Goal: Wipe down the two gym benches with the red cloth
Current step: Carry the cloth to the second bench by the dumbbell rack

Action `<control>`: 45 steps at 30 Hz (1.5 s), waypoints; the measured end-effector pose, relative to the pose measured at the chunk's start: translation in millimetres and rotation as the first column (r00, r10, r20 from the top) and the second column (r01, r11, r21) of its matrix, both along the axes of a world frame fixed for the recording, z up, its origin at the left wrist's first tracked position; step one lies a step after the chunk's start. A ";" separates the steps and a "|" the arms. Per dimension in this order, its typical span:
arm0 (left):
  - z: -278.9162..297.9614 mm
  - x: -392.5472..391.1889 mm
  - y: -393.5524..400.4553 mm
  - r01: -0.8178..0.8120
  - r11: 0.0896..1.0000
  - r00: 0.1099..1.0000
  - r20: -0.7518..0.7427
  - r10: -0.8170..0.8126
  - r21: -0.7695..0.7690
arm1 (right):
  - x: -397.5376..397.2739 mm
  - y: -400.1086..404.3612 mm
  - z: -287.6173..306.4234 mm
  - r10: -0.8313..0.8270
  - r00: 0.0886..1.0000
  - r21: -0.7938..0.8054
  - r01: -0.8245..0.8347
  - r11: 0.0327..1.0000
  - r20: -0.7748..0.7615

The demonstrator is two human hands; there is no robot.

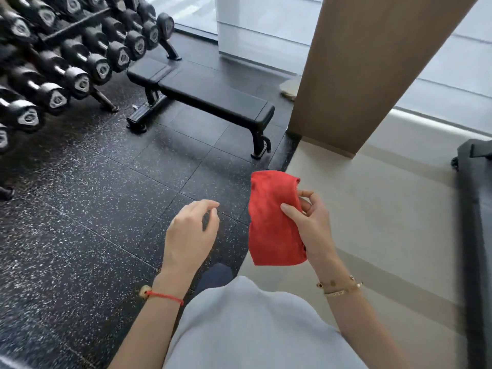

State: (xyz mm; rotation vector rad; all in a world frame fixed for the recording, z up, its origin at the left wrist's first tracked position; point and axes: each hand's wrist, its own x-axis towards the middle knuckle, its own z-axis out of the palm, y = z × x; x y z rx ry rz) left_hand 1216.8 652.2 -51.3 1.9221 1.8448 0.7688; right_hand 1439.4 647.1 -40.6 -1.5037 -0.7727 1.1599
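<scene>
1. While your right hand [311, 222] pinches the red cloth [274, 222] between thumb and curled fingers, the cloth hangs folded in front of you at about waist height, well apart from any bench; that grip looks suited to carrying it rather than wiping.
2. Your left hand [191, 230] hovers just beside the cloth without touching it, fingers loosely curled and holding nothing. It seems placed to help refold or spread the cloth into a flat pad.
3. Only one gym bench [210, 94] shows, standing ahead on the black speckled floor [93, 182], its long black pad level and bare. I judge the wiping has not begun on it; the second bench is out of view.
4. Just beyond the bench's far end, the dumbbell rack [58, 62] stands close by, so you will likely work from the near, open side.
5. A wooden-clad pillar [367, 70] rises close to the bench's near end, where the dark flooring meets the pale floor [372, 209].
6. At the right edge, part of what looks like a treadmill [476, 209] runs alongside you.
</scene>
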 end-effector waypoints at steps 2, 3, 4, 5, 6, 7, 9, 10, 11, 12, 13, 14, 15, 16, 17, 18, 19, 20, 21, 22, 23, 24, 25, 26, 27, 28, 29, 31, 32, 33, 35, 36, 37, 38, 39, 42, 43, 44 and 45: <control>0.1 4.7 25.9 -0.019 1.000 1.000 0.003 0.019 -0.012 | 2.0 28.7 -4.0 0.021 1.000 -0.017 -0.021 1.000 -0.012; -0.5 6.9 39.3 -0.027 0.999 1.000 0.001 0.027 -0.019 | 2.5 42.9 -6.8 0.029 0.999 -0.023 -0.029 0.999 -0.017; -1.4 9.0 53.3 -0.034 0.999 0.999 -0.002 0.034 -0.025 | 3.0 57.3 -9.6 0.036 0.999 -0.026 -0.036 0.999 -0.021; -3.1 10.9 68.1 -0.041 0.999 0.999 -0.005 0.041 -0.028 | 3.9 72.5 -12.7 0.041 0.999 -0.027 -0.042 0.999 -0.022; -5.3 12.5 83.6 -0.046 0.998 0.999 -0.007 0.046 -0.032 | 4.9 88.0 -15.8 0.043 0.999 -0.027 -0.044 0.999 -0.023; -8.0 13.7 100.4 -0.050 0.998 0.999 -0.007 0.050 -0.039 | 5.7 105.1 -19.2 0.042 0.999 -0.029 -0.043 0.999 -0.025; -12.6 14.8 136.4 -0.047 0.998 0.999 -0.007 0.046 -0.048 | 5.6 140.2 -24.9 0.038 0.999 -0.034 -0.039 0.999 -0.032; -14.4 14.4 157.9 -0.043 0.998 0.999 -0.008 0.042 -0.047 | 5.1 160.8 -27.7 0.036 0.999 -0.035 -0.037 0.999 -0.032; -15.6 12.9 182.2 -0.037 0.998 0.999 -0.006 0.037 -0.047 | 4.1 183.8 -30.5 0.031 0.999 -0.037 -0.032 0.999 -0.029; -15.0 11.0 205.9 -0.030 0.999 1.000 -0.004 0.030 -0.041 | 2.4 206.3 -31.6 0.027 0.999 -0.037 -0.028 0.999 -0.024; -13.1 8.2 231.0 -0.021 0.999 1.000 -0.004 0.021 -0.031 | 0.2 230.2 -31.7 0.022 1.000 -0.034 -0.023 0.999 -0.019; -10.0 4.4 257.0 -0.011 1.000 1.000 -0.006 0.011 -0.020 | -2.6 254.9 -30.7 0.017 1.000 -0.030 -0.017 0.999 -0.014; -6.0 -0.1 283.4 -0.001 1.000 1.000 -0.007 0.001 -0.009 | -6.0 280.0 -28.5 0.009 1.000 -0.024 -0.009 1.000 -0.011; -1.6 -4.2 309.5 0.008 1.000 1.000 -0.008 -0.008 0.001 | -9.4 304.6 -25.6 0.002 1.000 -0.016 -0.002 1.000 -0.010; 2.6 -8.2 335.0 0.017 1.000 1.000 -0.012 -0.017 0.009 | -12.9 329.7 -22.7 -0.002 1.000 -0.004 0.002 1.000 -0.011; 6.4 -11.9 359.5 0.027 0.999 0.999 -0.018 -0.026 0.020 | -16.7 353.5 -19.4 -0.003 1.000 0.007 0.003 1.000 -0.014; 9.8 -15.4 382.1 0.037 0.999 0.999 -0.025 -0.036 0.032 | -20.3 376.1 -16.4 -0.007 1.000 0.016 0.007 1.000 -0.014; 12.8 -18.6 403.0 0.046 0.998 0.999 -0.031 -0.045 0.041 | -23.5 397.5 -13.8 -0.015 1.000 0.022 0.015 1.000 -0.012; 15.3 -21.9 421.6 0.054 0.998 0.998 -0.037 -0.053 0.044 | -26.6 417.1 -12.0 -0.026 1.000 0.028 0.026 0.999 -0.011; 17.1 -24.9 438.4 0.062 0.997 0.997 -0.041 -0.060 0.043 | -29.5 434.1 -10.7 -0.039 0.999 0.030 0.039 0.999 -0.009; 18.0 -28.1 454.2 0.070 0.997 0.997 -0.045 -0.068 0.040 | -32.2 449.7 -10.3 -0.055 0.998 0.028 0.055 0.998 -0.008; 18.4 -31.2 468.7 0.075 0.997 0.996 -0.048 -0.074 0.035 | -34.5 463.0 -10.8 -0.072 0.997 0.023 0.072 0.997 -0.007; 18.6 -34.0 481.8 0.077 0.997 0.996 -0.051 -0.075 0.028 | -36.3 475.1 -12.0 -0.087 0.996 0.013 0.087 0.996 -0.005; 18.4 -36.8 494.6 0.075 0.997 0.996 -0.053 -0.074 0.021 | -37.9 486.6 -13.5 -0.098 0.995 -0.001 0.098 0.995 -0.002; 17.5 -39.3 506.8 0.075 0.997 0.996 -0.052 -0.074 0.015 | -38.7 497.3 -15.3 -0.105 0.994 -0.019 0.105 0.994 0.000; 16.3 -41.3 518.8 0.076 0.997 0.996 -0.050 -0.075 0.012 | -39.1 507.7 -17.3 -0.110 0.994 -0.036 0.110 0.993 0.000; 14.8 -42.6 530.8 0.078 0.997 0.996 -0.050 -0.077 0.007 | -39.3 518.5 -19.6 -0.116 0.993 -0.050 0.116 0.992 0.000; 10.4 -43.9 554.5 0.076 0.997 0.996 -0.054 -0.076 -0.011 | -38.7 540.5 -25.3 -0.128 0.992 -0.067 0.128 0.990 -0.001; 7.7 -43.8 567.2 0.073 0.997 0.996 -0.055 -0.074 -0.022 | -37.9 552.4 -28.3 -0.135 0.991 -0.071 0.134 0.988 -0.004; 5.6 -43.4 580.1 0.073 0.997 0.996 -0.054 -0.074 -0.030 | -36.9 564.7 -30.8 -0.140 0.990 -0.074 0.139 0.987 -0.007; 1.2 -41.3 607.3 0.079 0.996 0.995 -0.056 -0.081 -0.043 | -35.0 590.9 -35.3 -0.148 0.989 -0.076 0.145 0.986 -0.025; -1.6 -40.0 622.3 0.083 0.996 0.995 -0.059 -0.085 -0.046 | -33.9 604.9 -38.4 -0.154 0.987 -0.077 0.151 0.986 -0.039; -4.5 -38.4 638.3 0.086 0.995 0.994 -0.063 -0.089 -0.048 | -32.2 619.2 -41.9 -0.162 0.986 -0.080 0.157 0.984 -0.051; -8.0 -36.8 655.0 0.089 0.995 0.993 -0.068 -0.093 -0.050 | -29.7 634.5 -46.2 -0.169 0.984 -0.082 0.165 0.983 -0.058; -12.2 -34.1 672.5 0.093 0.994 0.993 -0.073 -0.097 -0.053 | -26.6 651.1 -51.1 -0.176 0.983 -0.082 0.171 0.982 -0.061; -25.4 -24.0 728.8 0.116 0.992 0.989 -0.090 -0.121 -0.057 | -15.6 705.0 -67.4 -0.183 0.982 -0.094 0.178 0.979 -0.046; -29.3 -19.1 747.3 0.123 0.991 0.987 -0.095 -0.129 -0.061 | -11.5 723.4 -72.5 -0.187 0.982 -0.102 0.183 0.978 -0.032; -32.7 -14.2 766.0 0.131 0.989 0.985 -0.100 -0.137 -0.064 | -7.3 742.5 -77.3 -0.193 0.981 -0.110 0.190 0.976 -0.019; -35.9 -9.0 784.5 0.140 0.988 0.984 -0.107 -0.146 -0.063 | -2.9 760.9 -82.3 -0.197 0.980 -0.120 0.195 0.974 -0.007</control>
